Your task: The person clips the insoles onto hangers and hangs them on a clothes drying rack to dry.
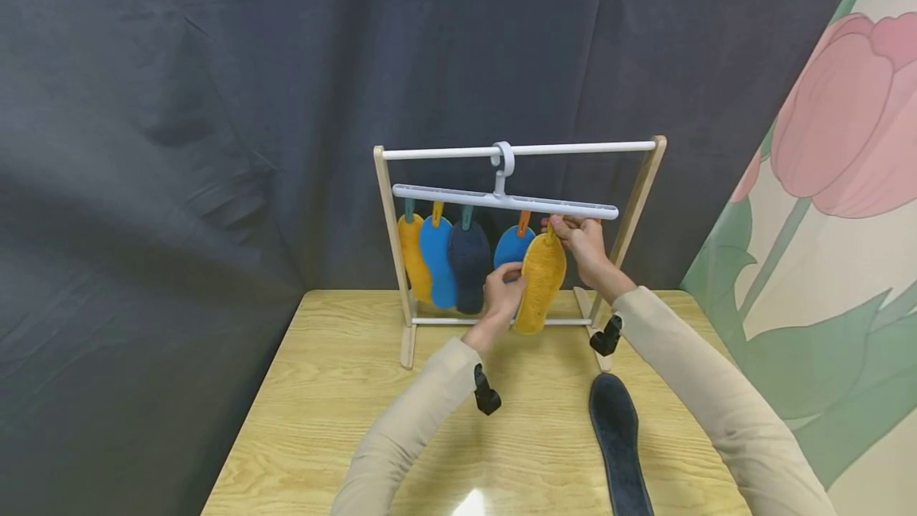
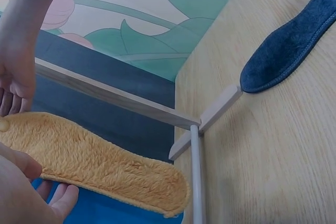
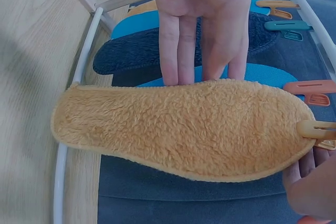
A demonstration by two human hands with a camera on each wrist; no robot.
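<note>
A fuzzy yellow insole [image 1: 542, 285] hangs toe-up from a yellow clip [image 3: 316, 128] near the right end of a white hanger [image 1: 458, 197]. My left hand [image 1: 501, 295] pinches the insole's left edge about midway, thumb in front and fingers behind. Up at the top, my right hand [image 1: 586, 247] pinches the yellow clip just under the hanger bar; some of its fingers are hidden behind the insole. Directly left of it, a blue insole [image 1: 510, 247] hangs from an orange clip [image 1: 524, 221], partly covered by the yellow one.
Further left hang a dark insole [image 1: 469, 269], another blue insole [image 1: 437, 261] and another yellow insole [image 1: 411, 249]. The hanger hooks over a wooden rack's white top rail [image 1: 580, 148]. A long dark insole [image 1: 618, 436] lies on the table [image 1: 344, 404] at the right front.
</note>
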